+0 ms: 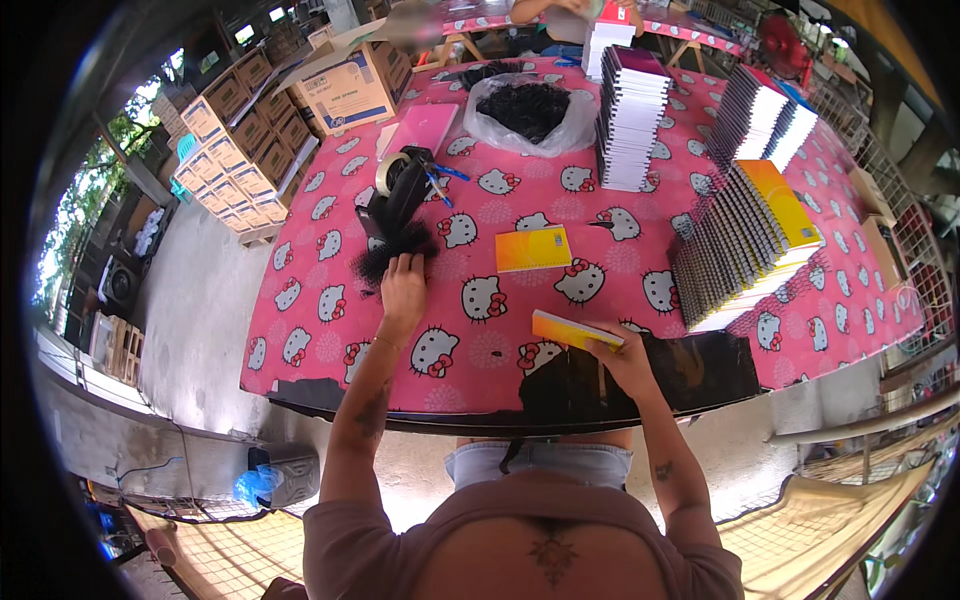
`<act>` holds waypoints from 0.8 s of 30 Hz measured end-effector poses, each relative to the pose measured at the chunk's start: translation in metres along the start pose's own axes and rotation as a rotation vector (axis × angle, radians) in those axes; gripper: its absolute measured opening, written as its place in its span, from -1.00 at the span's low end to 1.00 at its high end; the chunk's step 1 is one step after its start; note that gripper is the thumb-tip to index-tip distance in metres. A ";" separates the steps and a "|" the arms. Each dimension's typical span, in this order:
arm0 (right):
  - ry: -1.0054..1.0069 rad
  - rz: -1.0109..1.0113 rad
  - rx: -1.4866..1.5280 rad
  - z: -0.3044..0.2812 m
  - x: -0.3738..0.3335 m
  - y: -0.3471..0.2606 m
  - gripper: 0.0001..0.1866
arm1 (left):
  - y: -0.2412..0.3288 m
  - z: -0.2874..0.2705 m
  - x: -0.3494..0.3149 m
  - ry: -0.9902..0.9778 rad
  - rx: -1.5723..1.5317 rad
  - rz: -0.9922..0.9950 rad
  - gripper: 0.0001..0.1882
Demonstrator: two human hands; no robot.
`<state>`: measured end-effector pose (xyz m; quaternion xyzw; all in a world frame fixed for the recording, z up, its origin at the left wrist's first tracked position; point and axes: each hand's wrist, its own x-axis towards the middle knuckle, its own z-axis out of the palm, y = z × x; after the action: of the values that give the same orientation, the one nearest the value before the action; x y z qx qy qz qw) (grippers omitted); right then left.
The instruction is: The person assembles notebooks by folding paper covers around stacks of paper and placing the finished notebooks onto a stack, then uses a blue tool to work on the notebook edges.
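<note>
My right hand grips a yellow-and-orange notebook by its right end, tilted just above the table's near edge. To the left, my left hand reaches onto a bristly heap of thin black strands; its fingers are bent and close together on the near side of the heap. Whether single strands are pinched there is too small to make out. A second yellow-and-orange notebook lies flat on the table between and beyond my hands.
A pink patterned cloth covers the table. Past the heap stand a black tape dispenser and blue pens. Farther back sit a plastic bag of black strands and a carton. Notebook stacks rise at right. Another person's hands show at the far table.
</note>
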<state>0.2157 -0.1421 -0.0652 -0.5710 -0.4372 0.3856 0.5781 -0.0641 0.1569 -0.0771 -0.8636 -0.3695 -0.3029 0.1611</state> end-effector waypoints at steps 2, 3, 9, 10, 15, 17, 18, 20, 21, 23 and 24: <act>0.020 -0.011 0.032 0.000 -0.001 0.000 -0.69 | 0.008 -0.011 0.006 0.014 -0.058 -0.017 -0.72; 0.032 -0.017 0.047 0.000 -0.001 0.001 -0.68 | 0.014 -0.015 0.009 0.015 -0.047 -0.074 -0.73; -0.041 -0.068 0.029 0.004 0.003 -0.004 -0.69 | 0.007 -0.015 -0.002 -0.068 0.048 -0.180 -0.76; -0.021 -0.078 0.056 0.008 0.002 -0.010 -0.68 | 0.011 -0.017 -0.003 0.000 0.008 -0.160 -0.76; -0.030 -0.064 -0.054 0.006 0.003 0.000 -0.66 | 0.017 -0.026 0.007 0.172 0.055 0.017 -0.76; -0.031 -0.068 -0.021 0.005 0.003 0.006 -0.66 | 0.024 -0.032 0.004 0.054 -0.216 -0.146 -0.73; -0.031 -0.070 -0.005 0.006 0.003 0.009 -0.67 | 0.030 -0.034 0.001 0.060 -0.221 -0.112 -0.73; -0.004 -0.081 0.025 0.004 0.004 0.011 -0.68 | 0.072 -0.058 0.009 0.061 -0.242 -0.039 -0.71; -0.001 -0.090 0.042 0.006 0.005 0.011 -0.68 | 0.085 -0.061 0.000 -0.032 -0.463 -0.029 -0.71; -0.016 -0.091 0.035 0.005 0.005 0.012 -0.68 | 0.116 -0.073 -0.014 -0.158 -0.781 -0.081 -0.71; -0.013 -0.090 0.030 0.002 0.003 0.013 -0.67 | 0.134 -0.087 -0.015 -0.194 -0.879 -0.141 -0.71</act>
<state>0.2155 -0.1378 -0.0780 -0.5394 -0.4605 0.3694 0.6004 -0.0090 0.0149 -0.0272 -0.8471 -0.2771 -0.3591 -0.2771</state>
